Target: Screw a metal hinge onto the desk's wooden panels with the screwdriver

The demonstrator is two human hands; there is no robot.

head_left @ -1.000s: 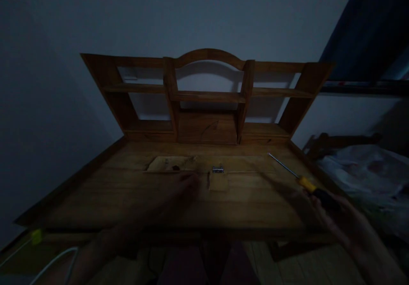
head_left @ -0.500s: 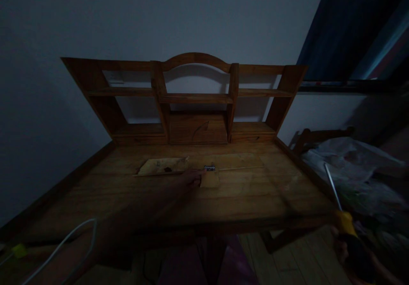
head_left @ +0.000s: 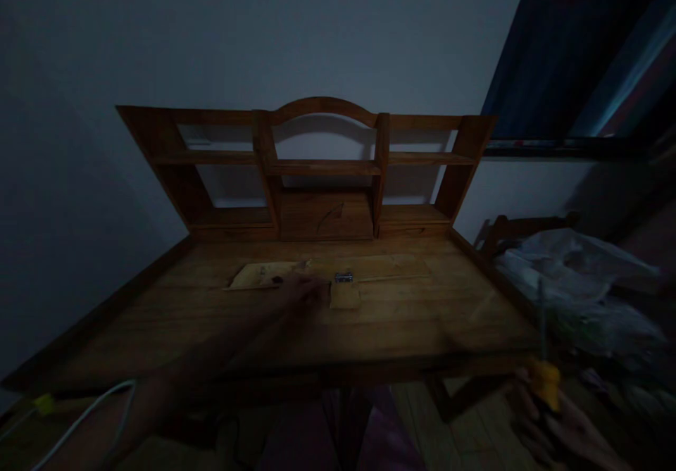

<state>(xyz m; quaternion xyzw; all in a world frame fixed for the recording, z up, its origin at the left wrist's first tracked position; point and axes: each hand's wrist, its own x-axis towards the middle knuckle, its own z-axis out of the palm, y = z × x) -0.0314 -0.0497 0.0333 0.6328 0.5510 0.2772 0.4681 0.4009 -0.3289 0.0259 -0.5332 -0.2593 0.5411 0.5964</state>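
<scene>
A small metal hinge (head_left: pixel 343 277) lies on the wooden tabletop (head_left: pixel 401 323), at the upper edge of a pale square patch (head_left: pixel 345 296), and everything else can be placed from it. The left hand (head_left: pixel 305 289) is just left of the hinge, low over the tabletop, with its fingers toward the pale patch. It is dark and blurred, so I cannot tell whether the fingers are spread, pressed together or pinching anything, nor whether they touch the wood. The right hand (head_left: pixel 564 425) is well apart from the hinge, to its right and nearer the person, past the tabletop's front edge. Its fingers are closed around the yellow and black handle of a screwdriver (head_left: pixel 548 384), whose shaft points up, the tip blurred.

Left of the hinge, beyond the left hand, is a pale, rough-edged strip (head_left: pixel 253 274) with a dark spot; the hand partly covers its right end. A thin seam (head_left: pixel 393 277) runs rightward from near the hinge. Behind the hinge stands a wooden shelf unit (head_left: pixel 323 168) with an arched top. Far to the hinge's right, beyond the tabletop, are crumpled clear plastic bags (head_left: pixel 567 260).
</scene>
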